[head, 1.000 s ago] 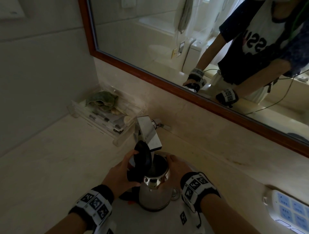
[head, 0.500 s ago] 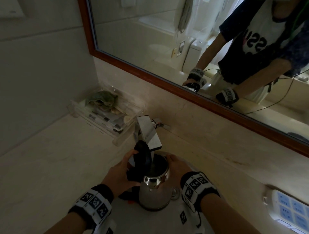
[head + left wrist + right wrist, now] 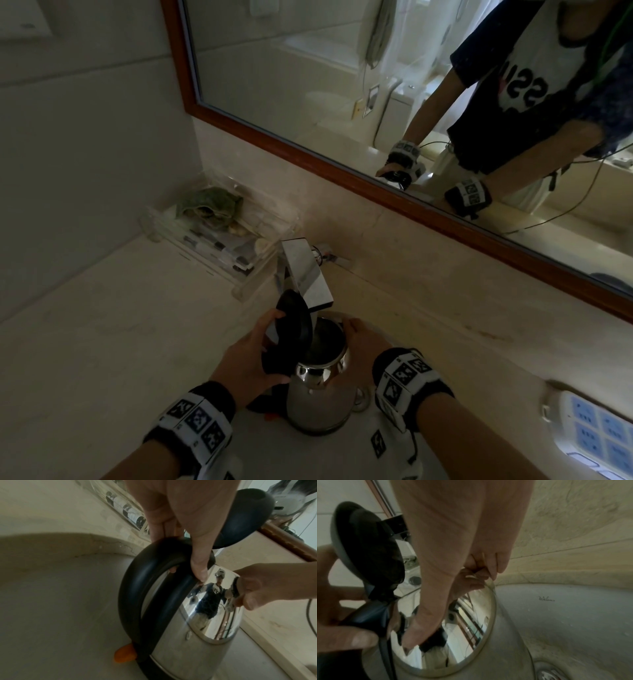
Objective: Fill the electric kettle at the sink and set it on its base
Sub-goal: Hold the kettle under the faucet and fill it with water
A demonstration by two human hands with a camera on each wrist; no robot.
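The steel kettle (image 3: 320,397) stands upright in the white sink basin (image 3: 308,455), its mouth right under the chrome faucet spout (image 3: 306,277). Its black lid (image 3: 291,325) is flipped up. My left hand (image 3: 251,358) grips the black handle (image 3: 137,595), fingers curled round it. My right hand (image 3: 363,344) cups the kettle's shiny shoulder (image 3: 467,628) from the right, thumb and fingers curved against it. In the left wrist view an orange switch (image 3: 124,654) shows at the handle's foot. Whether water is running I cannot tell. The kettle's base is not in view.
A clear tray (image 3: 219,240) of toiletries sits on the counter left of the faucet. A white and blue socket panel (image 3: 596,435) lies at the right edge. The wood-framed mirror (image 3: 376,192) rises behind the backsplash. The drain (image 3: 547,673) lies beside the kettle's foot.
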